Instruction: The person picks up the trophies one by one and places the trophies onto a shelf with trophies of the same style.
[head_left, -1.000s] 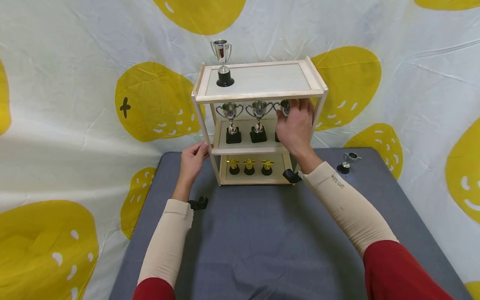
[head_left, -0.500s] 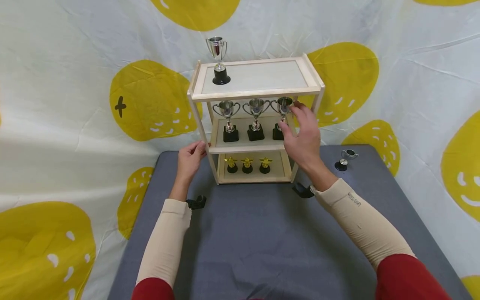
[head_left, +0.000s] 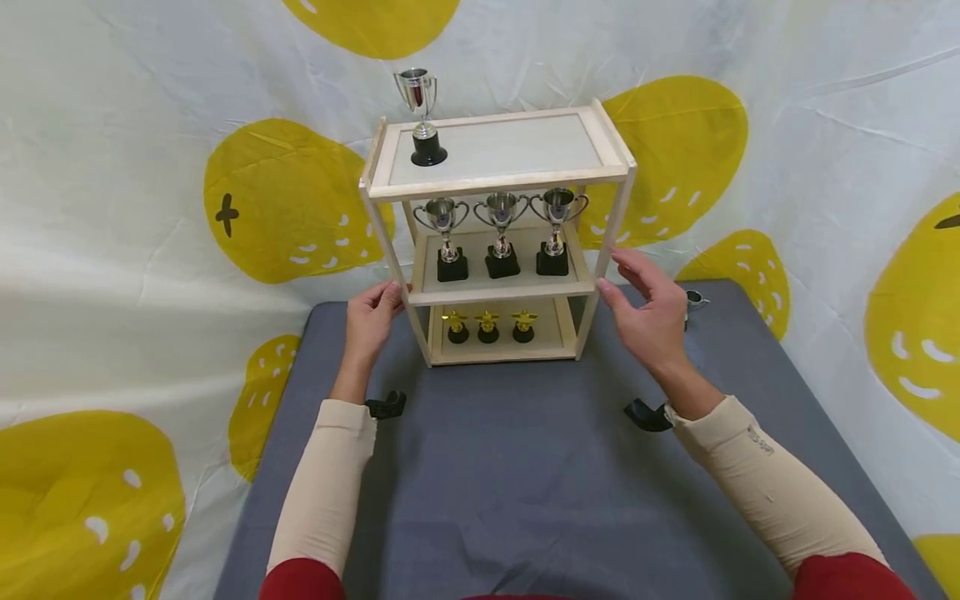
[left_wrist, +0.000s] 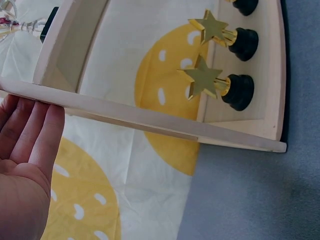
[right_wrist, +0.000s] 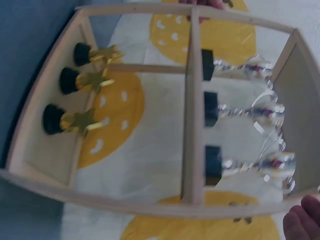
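Note:
A three-tier pale wooden rack stands at the back of the table. My left hand holds its left post at middle-shelf height; the left wrist view shows the fingers against the post. My right hand, thumb and fingers apart and holding nothing, is right beside the right post. On the middle shelf stand three silver trophy cups with square black bases. Three gold star trophies stand on the bottom shelf. A silver trophy cup with a round black base stands at the left of the top shelf.
Another small silver trophy cup is on the table to the right, partly hidden behind my right hand. The table has a grey cloth. A white sheet with yellow shapes hangs close behind the rack.
My right hand has let go of the rightmost cup on the middle shelf and drawn back, out to the right of the rack. The left hand stays on the left post.

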